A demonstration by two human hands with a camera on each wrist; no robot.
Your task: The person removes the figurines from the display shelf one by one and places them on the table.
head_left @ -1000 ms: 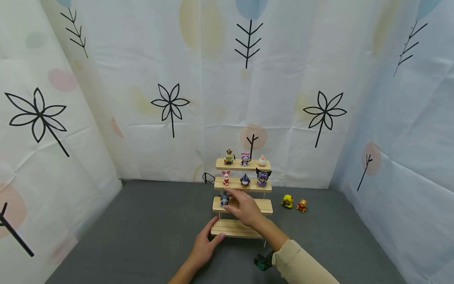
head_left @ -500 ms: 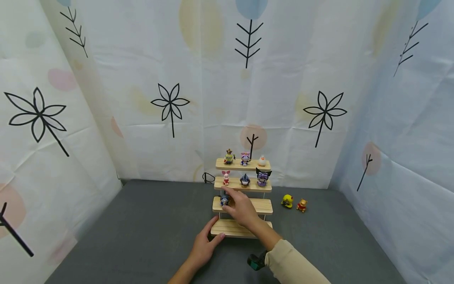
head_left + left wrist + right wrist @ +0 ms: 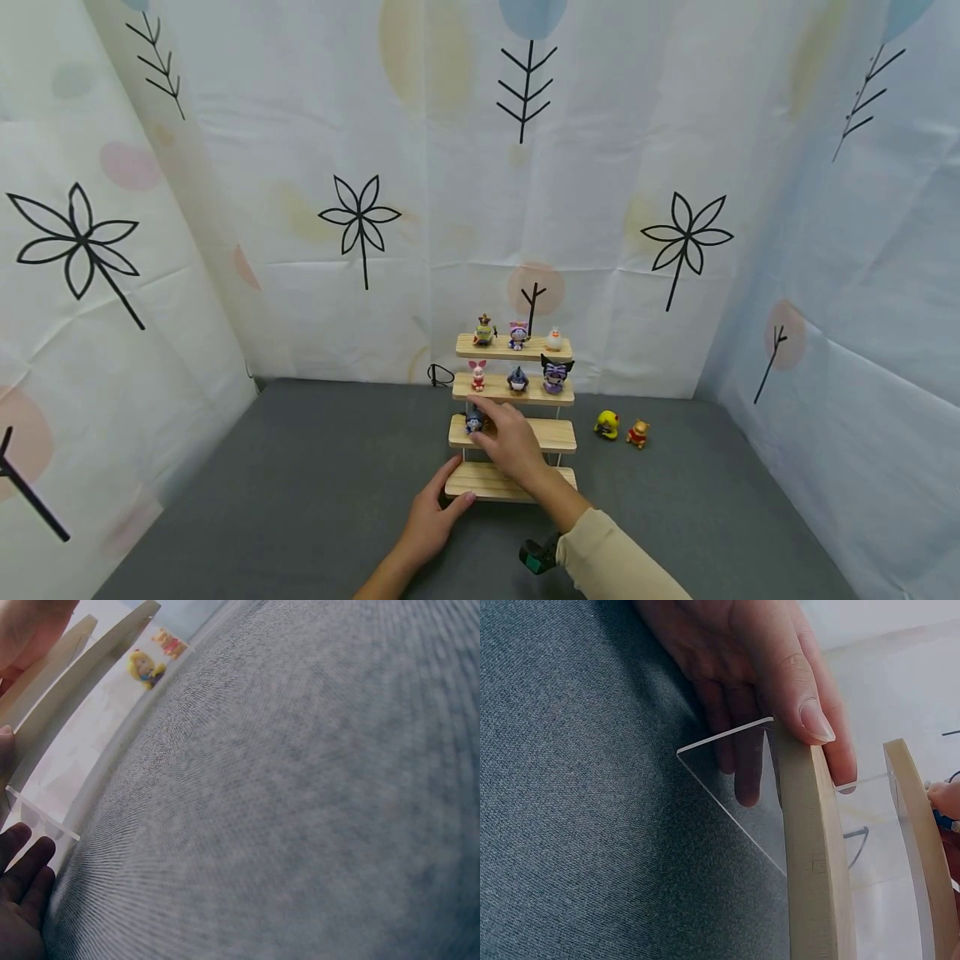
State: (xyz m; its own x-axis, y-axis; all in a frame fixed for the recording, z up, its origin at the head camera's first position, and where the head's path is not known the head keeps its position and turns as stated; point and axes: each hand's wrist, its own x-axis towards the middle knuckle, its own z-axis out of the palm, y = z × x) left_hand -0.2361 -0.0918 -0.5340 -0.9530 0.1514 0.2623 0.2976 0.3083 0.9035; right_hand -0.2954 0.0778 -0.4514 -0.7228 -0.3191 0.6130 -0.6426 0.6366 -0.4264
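A tiered wooden display stand (image 3: 555,437) with clear side supports stands on the grey table. My left hand (image 3: 429,521) grips the left end of its lowest board; in the right wrist view the thumb (image 3: 815,720) lies on the board's front edge, with fingers behind and below. My right hand (image 3: 513,446) pinches a small dark-blue figurine (image 3: 474,420) at the left end of the second board from the bottom. Thumb and index finger are around the figurine's right side, partly hiding it. In the right wrist view only a sliver of blue (image 3: 946,820) shows beneath a fingertip.
Several figurines, such as a pink piglet (image 3: 477,377) and a black-eared purple one (image 3: 555,375), stand on the upper boards. Right of the stand, a yellow figurine (image 3: 607,425) and a bear in red (image 3: 637,434) sit on the table. Patterned cloth (image 3: 465,208) hangs around.
My right hand has shifted slightly left and closed in on the dark-blue figurine. The right forearm moved left with it. My left hand has stayed on the lowest board.
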